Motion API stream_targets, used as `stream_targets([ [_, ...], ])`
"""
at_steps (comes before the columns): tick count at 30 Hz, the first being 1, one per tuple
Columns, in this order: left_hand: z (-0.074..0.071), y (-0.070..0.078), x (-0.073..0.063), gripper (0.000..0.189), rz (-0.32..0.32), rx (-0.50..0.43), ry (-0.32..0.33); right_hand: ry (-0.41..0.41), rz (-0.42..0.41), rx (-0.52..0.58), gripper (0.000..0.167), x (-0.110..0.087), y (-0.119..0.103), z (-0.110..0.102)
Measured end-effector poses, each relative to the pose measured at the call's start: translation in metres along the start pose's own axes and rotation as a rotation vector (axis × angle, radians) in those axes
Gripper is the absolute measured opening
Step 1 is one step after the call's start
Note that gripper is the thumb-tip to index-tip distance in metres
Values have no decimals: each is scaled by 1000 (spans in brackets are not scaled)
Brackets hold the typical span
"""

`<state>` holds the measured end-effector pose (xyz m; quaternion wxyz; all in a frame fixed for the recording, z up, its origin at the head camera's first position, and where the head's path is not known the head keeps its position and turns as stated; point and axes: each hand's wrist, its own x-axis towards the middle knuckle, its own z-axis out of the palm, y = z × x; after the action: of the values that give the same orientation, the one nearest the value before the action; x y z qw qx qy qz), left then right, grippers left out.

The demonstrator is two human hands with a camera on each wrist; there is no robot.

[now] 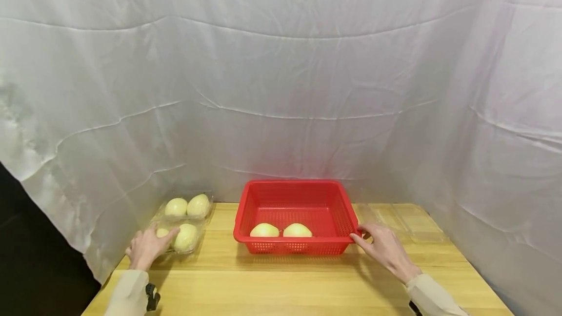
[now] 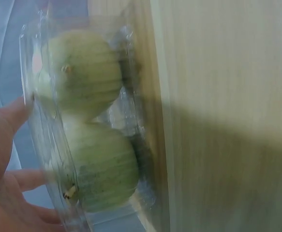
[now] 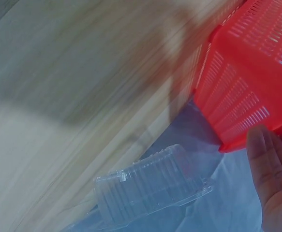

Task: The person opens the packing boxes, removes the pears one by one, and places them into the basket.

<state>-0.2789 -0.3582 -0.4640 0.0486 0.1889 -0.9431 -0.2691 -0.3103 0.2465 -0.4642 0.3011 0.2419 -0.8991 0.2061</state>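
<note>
My left hand (image 1: 149, 246) is at the front clear plastic box (image 1: 199, 232), its thumb and fingers spread by the rim. Two pale yellow pears sit in that box; the nearer-right pear (image 1: 186, 238) shows best, and the hand partly covers the other. In the left wrist view both pears (image 2: 102, 166) appear through the clear plastic. At the right front corner of a red plastic basket (image 1: 303, 184), my right hand (image 1: 386, 247) pinches the rim between thumb and fingers. Inside the basket lie two pears (image 1: 297, 230) along its front wall.
Behind the left hand's box stands another clear box with two more pears (image 1: 176, 207). Clear plastic containers (image 1: 419, 223) lie at the back right of the wooden table (image 1: 263, 289). A pale curtain (image 1: 290, 87) hangs round the back and sides.
</note>
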Motion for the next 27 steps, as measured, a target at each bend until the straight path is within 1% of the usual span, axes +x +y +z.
stream_targets([
  [2, -1, -1, -1, 107, 12, -11, 0, 0, -4, -1, 13, -1, 1, 0],
  [7, -3, 2, -4, 106, 74, -26, -9, -3, 4, -9, 14, 0, 2, 0],
  [15, -3, 7, -8, 107, 159, -61, -98, 3, -12, -21, 13, 0, 2, 0],
  [20, -1, 8, -9, 102, 237, -82, -143, 15, -24, -26, 14, 0, 1, 1],
  [27, 1, 6, -11, 93, 345, -76, -154, 27, -44, -13, 14, 1, 2, 2],
])
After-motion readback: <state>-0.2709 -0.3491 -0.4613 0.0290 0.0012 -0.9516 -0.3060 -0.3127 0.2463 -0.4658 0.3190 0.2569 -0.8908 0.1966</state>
